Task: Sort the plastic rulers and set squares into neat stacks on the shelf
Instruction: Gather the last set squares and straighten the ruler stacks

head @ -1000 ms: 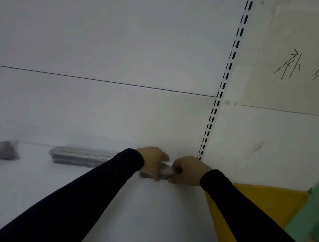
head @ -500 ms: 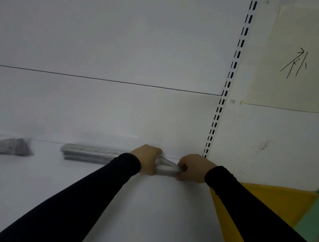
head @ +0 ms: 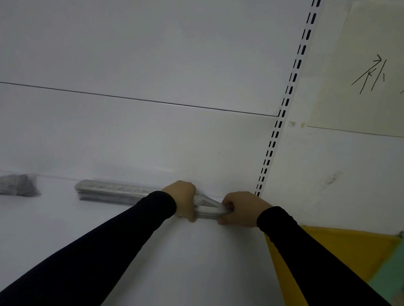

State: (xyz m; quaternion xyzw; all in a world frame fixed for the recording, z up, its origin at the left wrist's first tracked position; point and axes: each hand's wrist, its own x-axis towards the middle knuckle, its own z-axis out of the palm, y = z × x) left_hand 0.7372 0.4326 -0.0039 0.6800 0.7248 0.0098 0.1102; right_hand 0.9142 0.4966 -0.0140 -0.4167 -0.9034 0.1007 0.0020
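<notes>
Reaching along both dark sleeves, I have my left hand point(head: 182, 198) and right hand point(head: 241, 209) each closed on an end of a small stack of clear set squares point(head: 208, 207), pinching it between them at the back of the white shelf point(head: 183, 264). Just left of that grip lies a squared-up stack of rulers point(head: 113, 192), and well left again a second pile of set squares point(head: 6, 183). I judge the sorting nearly done, with only this bundle left to settle. Beyond the grip, up and right past the slotted upright point(head: 290, 87), a paper sign point(head: 386, 70) carries handwritten Chinese, "补货" and a cut-off third character.
</notes>
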